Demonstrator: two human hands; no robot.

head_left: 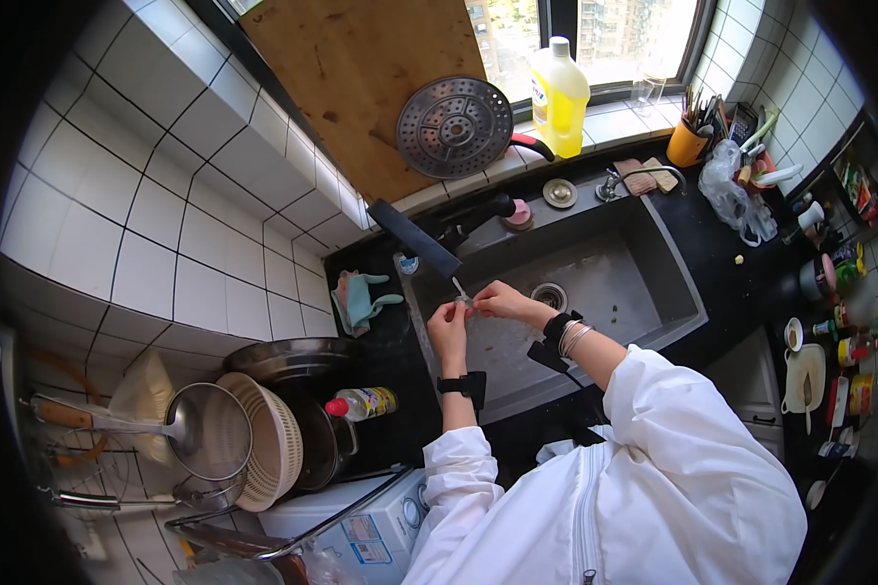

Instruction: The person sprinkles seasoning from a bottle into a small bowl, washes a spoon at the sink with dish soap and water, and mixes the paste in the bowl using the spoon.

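Note:
Over the left part of the grey sink [665, 234], my left hand [448, 330] and my right hand [505, 301] meet with fingers pinched together. Between the fingertips is a small pale or clear item, too small to name. A thin stream of water [458, 286] falls onto it from the end of the dark faucet [415, 238]. Both hands are above the sink basin, left of the round drain [549, 296]. Each wrist has a black band.
Teal gloves [359, 301] and a red-capped bottle [363, 403] lie left of the sink. Behind stand a steamer plate [456, 127], a wooden board [361, 78] and a yellow bottle [560, 97]. A white basket [281, 439] is at lower left.

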